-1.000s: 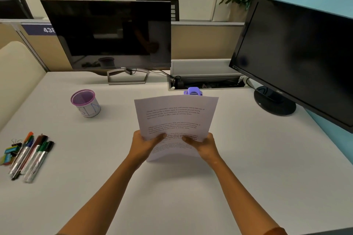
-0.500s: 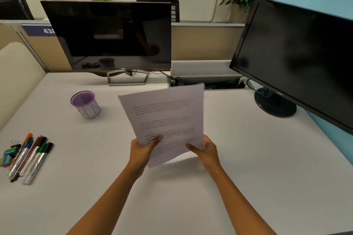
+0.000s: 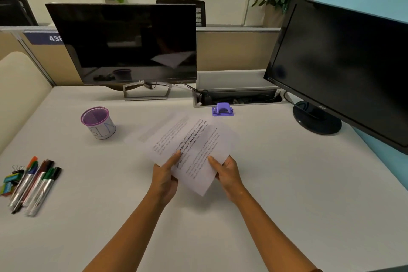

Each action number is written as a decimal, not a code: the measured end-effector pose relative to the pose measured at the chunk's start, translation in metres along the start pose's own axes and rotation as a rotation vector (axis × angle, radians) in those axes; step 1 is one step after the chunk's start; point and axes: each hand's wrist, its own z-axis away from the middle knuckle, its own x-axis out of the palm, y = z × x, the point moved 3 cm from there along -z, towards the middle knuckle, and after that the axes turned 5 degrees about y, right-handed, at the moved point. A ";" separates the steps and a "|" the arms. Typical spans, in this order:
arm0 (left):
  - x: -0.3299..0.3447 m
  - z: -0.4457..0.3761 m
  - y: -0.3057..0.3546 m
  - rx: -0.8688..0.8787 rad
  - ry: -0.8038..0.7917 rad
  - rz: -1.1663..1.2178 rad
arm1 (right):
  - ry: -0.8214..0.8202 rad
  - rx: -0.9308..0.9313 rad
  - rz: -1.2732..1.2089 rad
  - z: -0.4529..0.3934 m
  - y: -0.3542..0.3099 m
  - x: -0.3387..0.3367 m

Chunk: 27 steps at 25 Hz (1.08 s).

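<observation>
Papers: printed papers are held just above the table, in front of the person at the middle of the view.
Direction: the papers are turned askew. The printed lines slant up toward the right, so the long axis runs from the near right to the far left. 1 corner points back at the person.
Far edge: blurred, and the edges look fanned, so more than 1 sheet. I cannot tell how many.
Left hand: the left hand grips the near left edge, thumb on top of the print.
Right hand: the right hand grips the near right edge, thumb on top too.
Hands: apart, both clamped on the papers.
Beyond the papers: a purple hole punch sits near the far edge, apart from it.
Left side: a purple mesh cup, then markers and binder clips.
Back: 2 dark monitors.
</observation>
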 end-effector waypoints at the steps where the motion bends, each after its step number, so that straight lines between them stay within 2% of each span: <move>1: -0.006 -0.002 0.005 -0.030 0.019 0.012 | 0.010 0.000 0.031 -0.001 -0.003 -0.007; 4: -0.034 -0.009 0.024 -0.140 0.083 0.201 | 0.014 0.062 0.045 -0.005 -0.009 -0.034; 7: -0.065 -0.016 0.046 -0.233 -0.044 0.314 | -0.061 0.170 0.073 -0.008 -0.014 -0.062; 9: -0.078 -0.022 0.054 -0.364 -0.176 0.220 | -0.137 0.248 0.146 -0.011 -0.015 -0.078; 11: -0.085 -0.026 0.053 -0.482 -0.239 -0.041 | -0.157 0.307 0.257 -0.014 -0.013 -0.091; 14: -0.086 -0.027 0.038 -0.446 -0.219 -0.676 | -0.047 0.330 0.380 -0.020 -0.006 -0.099; 16: -0.086 -0.027 0.021 -0.397 -0.147 -0.883 | 0.028 0.326 0.454 -0.021 0.001 -0.101; 20: -0.083 -0.028 0.007 -0.308 0.045 -0.959 | 0.129 0.305 0.535 -0.019 0.015 -0.105; 24: -0.079 -0.028 0.006 -0.256 0.044 -1.018 | 0.149 0.294 0.590 -0.018 0.014 -0.104; 27: -0.073 -0.027 0.006 -0.221 -0.022 -0.895 | 0.085 0.267 0.502 -0.018 0.007 -0.100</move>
